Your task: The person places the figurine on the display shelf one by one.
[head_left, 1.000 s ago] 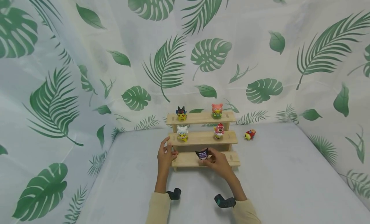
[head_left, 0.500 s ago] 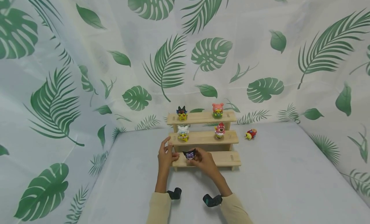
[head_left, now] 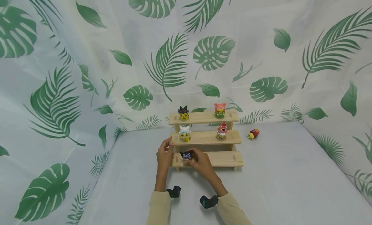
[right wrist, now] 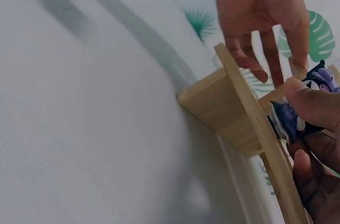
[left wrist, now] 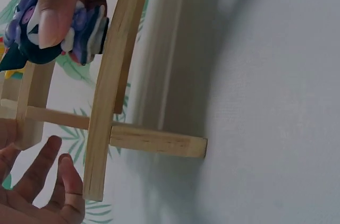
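My right hand (head_left: pixel 202 162) pinches a small purple, black and white figurine (head_left: pixel 187 156) between thumb and fingers. The figurine is upright at the left part of the lowest tier of a wooden three-step display stand (head_left: pixel 225 158). In the left wrist view the figurine's base (left wrist: pixel 100 35) is right beside that tier's board; whether it touches is hard to tell. My left hand (head_left: pixel 164 153) is at the stand's left end, fingers loosely bent, one fingertip by the middle tier's edge. In the right wrist view the left hand (right wrist: pixel 263 9) holds nothing.
A white-capped figurine (head_left: pixel 184 133) and a pink bear figurine (head_left: pixel 222 130) stand on the middle tier. Above them are a black-eared figurine (head_left: pixel 183 113) and a pink-hooded one (head_left: pixel 220 110). A red and yellow figurine (head_left: pixel 253 134) lies on the white table right of the stand.
My right hand has carried the purple and black figurine leftward along the lowest tier, toward the left hand. The left hand has stayed nearly in place at the stand's left end.
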A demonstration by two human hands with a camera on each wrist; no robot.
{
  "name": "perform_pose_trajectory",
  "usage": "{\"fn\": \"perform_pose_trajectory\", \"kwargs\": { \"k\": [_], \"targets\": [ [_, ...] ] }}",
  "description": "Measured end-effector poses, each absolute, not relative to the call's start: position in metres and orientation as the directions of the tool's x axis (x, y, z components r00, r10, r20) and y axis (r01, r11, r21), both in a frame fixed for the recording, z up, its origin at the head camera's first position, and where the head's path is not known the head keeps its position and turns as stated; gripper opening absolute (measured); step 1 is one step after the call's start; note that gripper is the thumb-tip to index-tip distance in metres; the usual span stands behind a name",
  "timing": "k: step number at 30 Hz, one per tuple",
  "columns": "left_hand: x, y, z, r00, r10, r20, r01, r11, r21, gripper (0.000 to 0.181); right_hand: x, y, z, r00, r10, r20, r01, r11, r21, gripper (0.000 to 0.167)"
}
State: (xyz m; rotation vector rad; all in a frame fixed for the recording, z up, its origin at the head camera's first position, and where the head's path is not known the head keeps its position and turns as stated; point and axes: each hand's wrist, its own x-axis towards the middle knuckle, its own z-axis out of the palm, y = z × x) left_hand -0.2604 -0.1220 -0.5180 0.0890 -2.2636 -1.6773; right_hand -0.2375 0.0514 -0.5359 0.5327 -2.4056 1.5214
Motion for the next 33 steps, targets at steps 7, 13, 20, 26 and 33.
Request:
{"fn": "perform_pose_trajectory", "kwargs": {
  "k": [7, 13, 20, 26, 33],
  "targets": [
    [-0.264, -0.122, -0.519, -0.971, -0.166, 0.170, 0.118, 0.283, 0.952, 0.033, -0.237, 0.051, -0.540, -0.905, -0.153, 0.397, -0.422, 0.429, -0.799, 0.042],
    [-0.265, -0.121, -0.520, -0.975, -0.173, 0.139, 0.093, 0.251, 0.964, 0.034, -0.236, 0.050, -0.542, -0.905, -0.147, 0.400, -0.420, 0.458, -0.783, 0.044],
    [-0.255, -0.121, -0.495, -0.978, -0.131, 0.162, 0.139, 0.166, 0.976, 0.035, -0.237, 0.054, -0.543, -0.898, -0.170, 0.406, -0.439, 0.425, -0.792, 0.045],
    [-0.260, -0.124, -0.501, -0.978, -0.151, 0.146, 0.126, 0.138, 0.982, 0.034, -0.236, 0.056, -0.540, -0.901, -0.188, 0.392, -0.435, 0.399, -0.807, 0.043],
    [-0.269, -0.126, -0.520, -0.980, -0.163, 0.115, 0.091, 0.149, 0.985, 0.035, -0.234, 0.053, -0.536, -0.916, -0.155, 0.369, -0.400, 0.417, -0.816, 0.042]
  ]
}}
